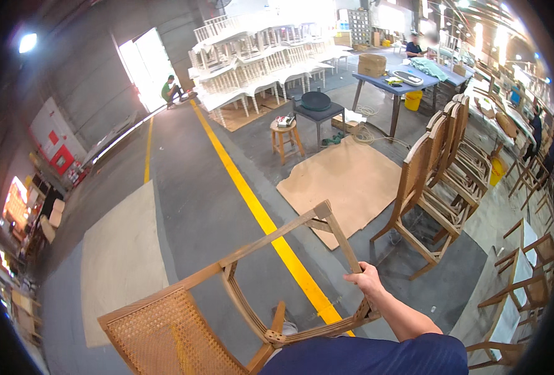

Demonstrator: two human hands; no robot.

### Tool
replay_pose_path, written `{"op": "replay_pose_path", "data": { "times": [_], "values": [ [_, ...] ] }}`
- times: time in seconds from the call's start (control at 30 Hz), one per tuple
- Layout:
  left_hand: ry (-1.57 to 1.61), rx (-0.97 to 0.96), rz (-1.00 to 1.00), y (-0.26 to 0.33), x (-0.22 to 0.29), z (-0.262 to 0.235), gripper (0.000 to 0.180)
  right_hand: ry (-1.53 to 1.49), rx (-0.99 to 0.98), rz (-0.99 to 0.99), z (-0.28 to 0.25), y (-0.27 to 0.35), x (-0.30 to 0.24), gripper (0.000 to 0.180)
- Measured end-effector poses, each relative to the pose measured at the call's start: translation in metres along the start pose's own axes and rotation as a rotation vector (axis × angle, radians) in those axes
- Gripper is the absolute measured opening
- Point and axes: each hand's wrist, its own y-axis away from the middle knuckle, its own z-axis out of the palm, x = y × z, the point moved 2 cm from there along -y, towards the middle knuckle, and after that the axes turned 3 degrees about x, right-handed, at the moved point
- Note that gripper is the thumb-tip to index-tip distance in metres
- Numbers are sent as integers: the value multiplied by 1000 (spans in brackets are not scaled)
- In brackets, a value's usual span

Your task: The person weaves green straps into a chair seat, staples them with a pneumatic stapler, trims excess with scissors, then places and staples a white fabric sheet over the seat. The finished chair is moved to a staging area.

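My right hand (367, 279) is closed around a leg of a wooden chair frame (277, 232), with my forearm reaching in from the lower right. The chair lies tipped in front of my body, over the grey floor. Its woven cane back (177, 331) is at the lower left, and its seat frame is open with no panel in it. Part of a shoe (289, 327) shows through the frame. My left hand is out of the picture.
A row of cane-back chairs (424, 181) stands at the right, beside a cardboard sheet (346, 181). A yellow line (252, 200) runs along the floor. Stacked white chairs (252, 75) and a blue table (383, 81) are farther off. A person (169, 90) crouches by the doorway.
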Motion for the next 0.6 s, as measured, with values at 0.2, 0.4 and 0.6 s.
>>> {"op": "replay_pose_path", "data": {
  "times": [0.2, 0.4, 0.6],
  "values": [
    [21, -238, 191, -156, 141, 219, 67, -179, 194, 29, 46, -115, -69, 41],
    [62, -490, 427, -247, 300, 450, 64, -518, 427, 64, 56, -220, -135, 29],
    [108, -737, 376, -273, 434, 703, 54, -557, 638, 101, 28, -359, -168, 29]
  ]
}}
